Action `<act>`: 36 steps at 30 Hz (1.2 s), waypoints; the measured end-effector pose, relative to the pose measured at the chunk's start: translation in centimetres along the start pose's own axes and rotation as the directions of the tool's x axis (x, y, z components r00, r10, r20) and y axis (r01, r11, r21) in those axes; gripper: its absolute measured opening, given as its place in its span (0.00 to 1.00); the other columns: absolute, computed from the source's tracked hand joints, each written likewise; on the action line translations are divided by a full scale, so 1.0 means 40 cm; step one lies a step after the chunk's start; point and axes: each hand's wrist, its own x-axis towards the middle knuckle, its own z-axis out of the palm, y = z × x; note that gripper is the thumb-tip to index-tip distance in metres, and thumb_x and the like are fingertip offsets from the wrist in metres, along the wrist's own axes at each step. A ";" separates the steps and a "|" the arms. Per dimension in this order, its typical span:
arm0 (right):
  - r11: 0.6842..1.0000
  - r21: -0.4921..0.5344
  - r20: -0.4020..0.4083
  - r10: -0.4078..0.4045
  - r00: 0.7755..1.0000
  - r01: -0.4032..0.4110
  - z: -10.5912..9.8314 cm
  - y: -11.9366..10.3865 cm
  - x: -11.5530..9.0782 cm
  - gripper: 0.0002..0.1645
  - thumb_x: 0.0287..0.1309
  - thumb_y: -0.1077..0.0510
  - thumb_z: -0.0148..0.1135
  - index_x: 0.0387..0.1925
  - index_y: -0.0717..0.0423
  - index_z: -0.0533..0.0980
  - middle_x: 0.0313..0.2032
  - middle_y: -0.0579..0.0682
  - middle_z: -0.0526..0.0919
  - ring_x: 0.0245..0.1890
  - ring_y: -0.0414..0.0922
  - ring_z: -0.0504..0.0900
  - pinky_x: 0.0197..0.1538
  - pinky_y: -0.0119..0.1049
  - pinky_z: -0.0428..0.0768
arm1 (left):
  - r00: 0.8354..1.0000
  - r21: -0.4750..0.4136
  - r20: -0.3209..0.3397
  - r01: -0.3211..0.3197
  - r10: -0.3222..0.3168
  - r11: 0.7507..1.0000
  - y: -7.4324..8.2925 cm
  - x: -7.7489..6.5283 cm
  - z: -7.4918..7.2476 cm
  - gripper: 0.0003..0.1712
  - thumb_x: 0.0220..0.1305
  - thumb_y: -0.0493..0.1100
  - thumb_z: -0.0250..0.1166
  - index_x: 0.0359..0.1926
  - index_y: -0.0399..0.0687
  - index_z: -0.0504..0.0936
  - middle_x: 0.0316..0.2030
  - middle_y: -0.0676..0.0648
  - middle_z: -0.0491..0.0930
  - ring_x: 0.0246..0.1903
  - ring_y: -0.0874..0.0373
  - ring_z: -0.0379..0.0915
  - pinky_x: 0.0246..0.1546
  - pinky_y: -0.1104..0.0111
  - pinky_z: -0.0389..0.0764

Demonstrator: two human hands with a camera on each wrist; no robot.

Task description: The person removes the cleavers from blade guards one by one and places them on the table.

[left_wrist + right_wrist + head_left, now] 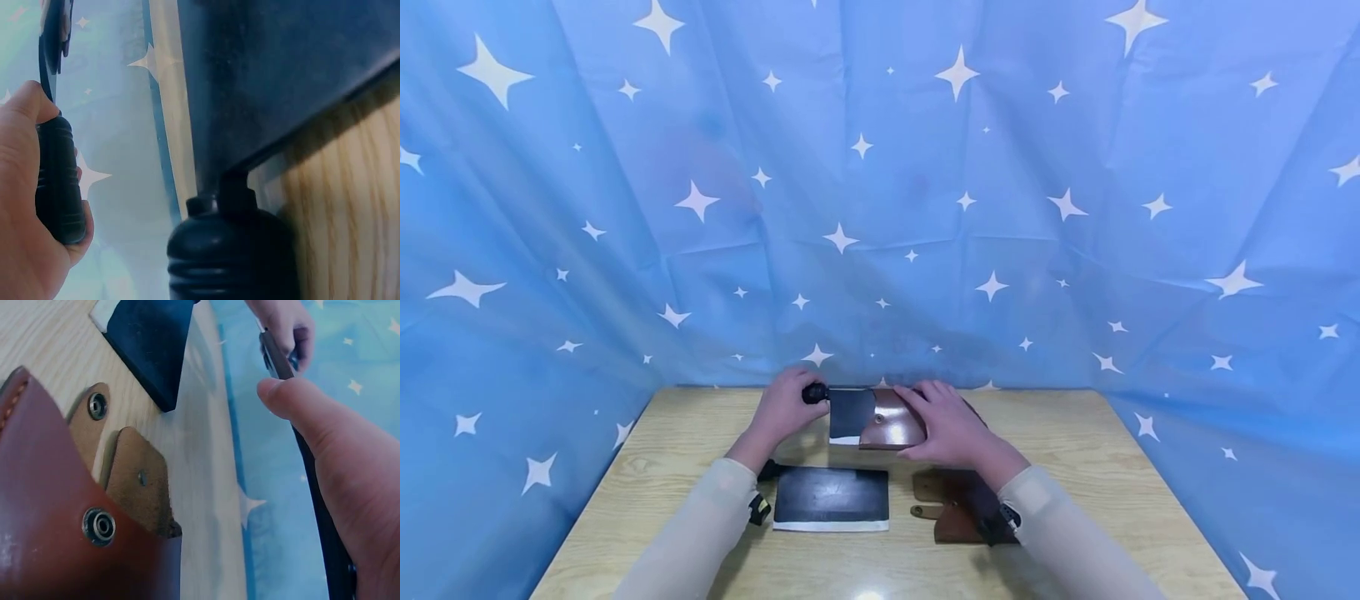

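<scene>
- Cleaver [850, 414]: in the head view it sits at the table's [1075, 467] far edge, 12 o'clock; your left hand [782, 410] wraps its handle, your right hand [951, 425] lies over the brown sheath [891, 419] on its blade. A second cleaver [831, 498] and second sheath [958, 508] lie nearer.
- Left wrist view alone shows fingers curled tight around the ribbed handle [59, 181].
- Right wrist view alone shows your thumb [300, 403] against the sheathed blade's edge; the spare sheath's snaps [100, 525] at 8 o'clock.
</scene>
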 end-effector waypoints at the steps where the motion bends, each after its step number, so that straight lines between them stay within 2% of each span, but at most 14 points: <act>1: 1.000 0.001 0.003 -0.003 1.000 0.003 0.000 0.001 -0.001 0.68 0.52 0.19 0.75 0.86 0.44 0.63 0.70 0.51 0.73 0.69 0.52 0.71 0.74 0.57 0.70 | 1.000 -0.004 0.002 -0.002 0.002 1.000 0.000 -0.001 -0.001 0.18 0.59 0.50 0.78 0.50 0.51 0.91 0.50 0.47 0.85 0.52 0.46 0.80 0.50 0.47 0.83; 7: 1.000 0.006 0.004 0.011 1.000 -0.011 -0.005 0.002 -0.008 0.69 0.51 0.19 0.76 0.87 0.43 0.63 0.71 0.52 0.73 0.71 0.54 0.70 0.76 0.58 0.69 | 1.000 -0.033 0.009 0.011 -0.011 0.999 0.006 -0.003 -0.011 0.19 0.60 0.49 0.78 0.51 0.50 0.91 0.52 0.45 0.85 0.54 0.44 0.80 0.52 0.47 0.82; 17: 1.000 0.008 0.003 0.010 1.000 -0.010 -0.004 0.013 -0.016 0.69 0.51 0.19 0.76 0.87 0.42 0.62 0.72 0.52 0.72 0.72 0.55 0.69 0.76 0.58 0.69 | 1.000 -0.037 0.015 0.004 -0.003 0.999 -0.002 -0.003 -0.011 0.19 0.60 0.50 0.78 0.50 0.50 0.91 0.50 0.48 0.85 0.49 0.47 0.80 0.48 0.49 0.83; 26: 1.000 0.007 -0.009 -0.008 1.000 0.008 0.000 0.022 -0.020 0.69 0.52 0.20 0.76 0.86 0.45 0.64 0.71 0.53 0.73 0.72 0.57 0.70 0.75 0.60 0.70 | 1.000 -0.024 0.016 0.008 -0.007 1.000 -0.013 -0.005 -0.010 0.19 0.60 0.49 0.78 0.51 0.50 0.91 0.53 0.47 0.85 0.54 0.45 0.80 0.54 0.47 0.82; 36: 1.000 0.028 0.003 0.004 1.000 -0.004 -0.003 0.031 -0.026 0.68 0.52 0.22 0.79 0.87 0.44 0.63 0.72 0.53 0.72 0.73 0.56 0.69 0.76 0.59 0.70 | 0.998 -0.029 0.041 0.042 -0.040 0.999 -0.015 -0.009 -0.017 0.20 0.63 0.50 0.78 0.54 0.51 0.90 0.56 0.46 0.84 0.55 0.44 0.80 0.53 0.47 0.82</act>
